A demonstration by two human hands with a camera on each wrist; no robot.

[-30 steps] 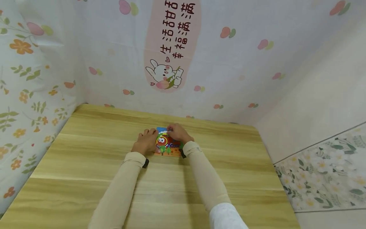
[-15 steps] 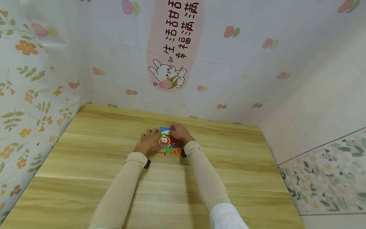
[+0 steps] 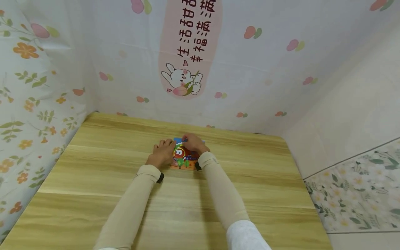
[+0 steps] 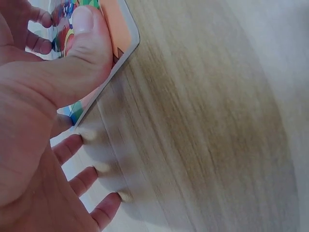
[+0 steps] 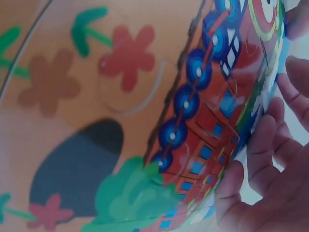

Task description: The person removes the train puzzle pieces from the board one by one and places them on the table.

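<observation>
A colourful jigsaw puzzle [image 3: 186,164] of a cartoon train lies flat on the wooden table. Curved cut lines show on its face [image 5: 140,108] in the right wrist view. My left hand [image 3: 161,153] is at its left side: the thumb [image 4: 91,53] presses on the picture near a corner, and the other fingers spread along the edge onto the wood. My right hand [image 3: 193,143] reaches over the upper part, its bent fingers [image 5: 260,150] at the far edge. Whether it pinches a single piece is hidden.
The wooden table [image 3: 109,166] reaches to a patterned cloth [image 3: 243,73] behind. Another flowered cloth [image 3: 40,93] hangs at the left, and a pale panel with a flowered band [image 3: 356,187] stands at the right. Both wrists wear dark straps [image 3: 160,178].
The right hand has shifted slightly over the puzzle's top edge, uncovering a bit of blue at the upper right. The left hand keeps its place; the head view has drifted a little.
</observation>
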